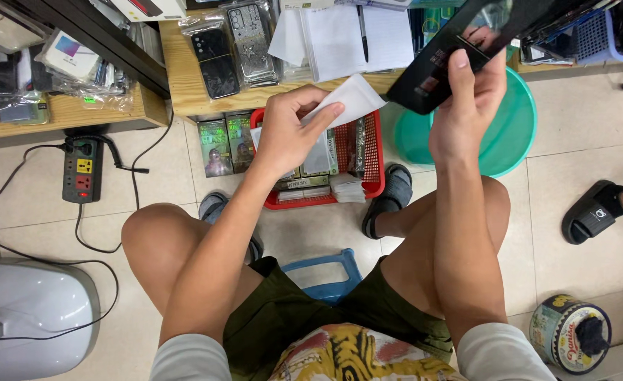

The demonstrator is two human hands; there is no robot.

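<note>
While gripping: left hand on thin white wipe, right hand on glossy black phone.

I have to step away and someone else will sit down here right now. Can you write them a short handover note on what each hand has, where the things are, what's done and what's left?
Left hand: pinching a white paper sleeve by its edge, held over the red basket.
Right hand: gripping a black phone, thumb on its face, raised above the green basin.
Around: the basket on the floor between the feet holds small flat packets; more packaged phone cases lie on the wooden shelf.
Done: phone and sleeve are both in hand.
Left: the two are apart; nothing from the sleeve is on the phone yet, as far as can be seen.
</note>
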